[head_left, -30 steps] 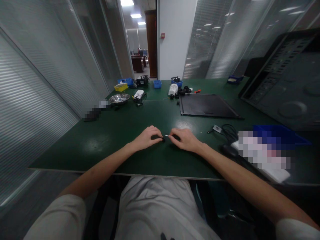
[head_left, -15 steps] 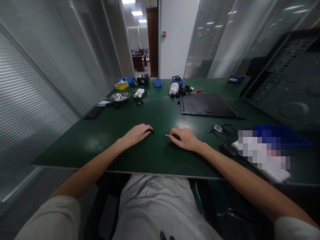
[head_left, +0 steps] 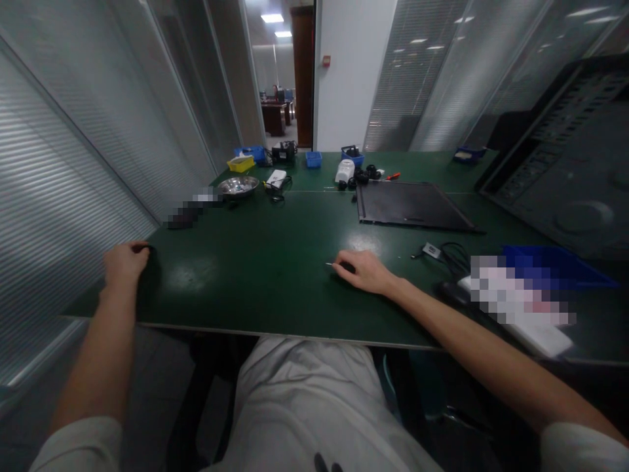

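Observation:
My left hand (head_left: 126, 265) is at the far left of the green table (head_left: 255, 262), near its left edge. Its fingers close on a small black object (head_left: 150, 248), too little of which shows to name. Right of the table's middle, my right hand (head_left: 363, 270) rests with thumb and forefinger pinched. Out of that pinch sticks a thin light metal tip (head_left: 329, 263), pointing left; the rest of this object is hidden in the hand.
A dark flat panel (head_left: 413, 204) lies beyond my right hand. At the right are a blue tray (head_left: 545, 262), a black mouse (head_left: 455, 293) and a cable (head_left: 452, 255). A metal bowl (head_left: 238, 187), a yellow box (head_left: 240, 163) and blue boxes (head_left: 313, 159) stand farther back.
My left hand has moved from the table's middle to the far left, carrying the small black object. My right hand has stayed nearly still. The view has shifted slightly.

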Motion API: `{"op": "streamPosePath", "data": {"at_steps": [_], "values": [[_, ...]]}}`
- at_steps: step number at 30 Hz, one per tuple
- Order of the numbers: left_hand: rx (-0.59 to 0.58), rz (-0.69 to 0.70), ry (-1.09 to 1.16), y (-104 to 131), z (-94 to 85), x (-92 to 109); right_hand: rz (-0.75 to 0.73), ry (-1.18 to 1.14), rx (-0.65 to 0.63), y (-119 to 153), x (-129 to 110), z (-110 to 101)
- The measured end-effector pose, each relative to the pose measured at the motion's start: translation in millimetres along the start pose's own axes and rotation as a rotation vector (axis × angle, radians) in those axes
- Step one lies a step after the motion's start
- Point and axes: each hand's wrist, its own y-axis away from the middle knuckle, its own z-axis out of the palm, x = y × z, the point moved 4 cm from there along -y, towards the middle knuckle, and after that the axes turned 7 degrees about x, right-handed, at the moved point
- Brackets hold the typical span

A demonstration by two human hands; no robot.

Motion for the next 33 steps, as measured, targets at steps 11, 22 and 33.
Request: {"op": "streamPosePath", "data": {"at_steps": [11, 22, 33], "values": [[0.044, -0.014, 0.003, 8.1, -5.3, 9.7, -0.001, -0.006, -0.001, 0.4, -0.2, 0.3], [0.082, -0.112, 0.183, 7.1, -6.0, 10.8, -0.01, 0.006, -0.013, 0.3, -1.4, 0.5], [0.077, -0.051, 0.115, 5.2, -2.3, 6.9, -0.018, 0.005, -0.017, 0.7, -1.0, 0.4]]}}
